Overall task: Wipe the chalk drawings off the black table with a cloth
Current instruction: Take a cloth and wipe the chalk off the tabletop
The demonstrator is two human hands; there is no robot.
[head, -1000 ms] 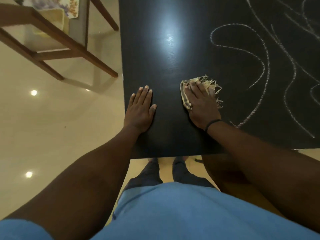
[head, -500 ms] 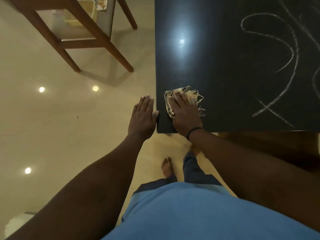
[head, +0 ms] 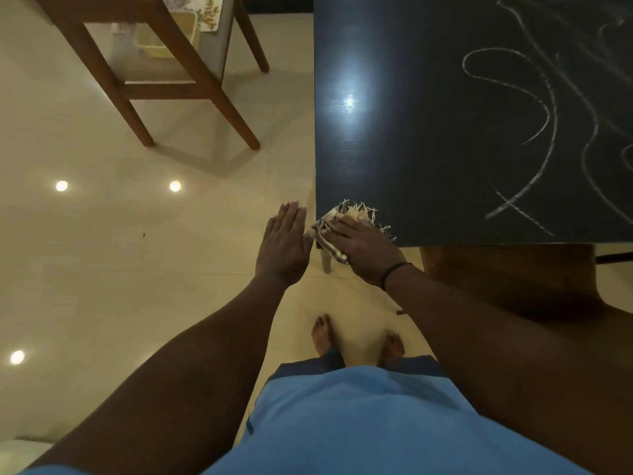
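The black table fills the upper right, with white chalk lines curling over its right half. A frayed, fringed cloth lies at the table's near left corner, partly hanging over the edge. My right hand lies flat on the cloth with straight fingers pressing it. My left hand hovers flat just left of the corner, off the table, fingers straight and holding nothing.
A wooden chair stands on the glossy tiled floor at the upper left, with a yellow tub behind it. A brown wooden piece sits under the table's near edge. My bare feet are below the corner.
My right hand has slid the cloth leftward and toward me to the table's near left corner. My left hand has moved off the tabletop and now hovers beside the corner.
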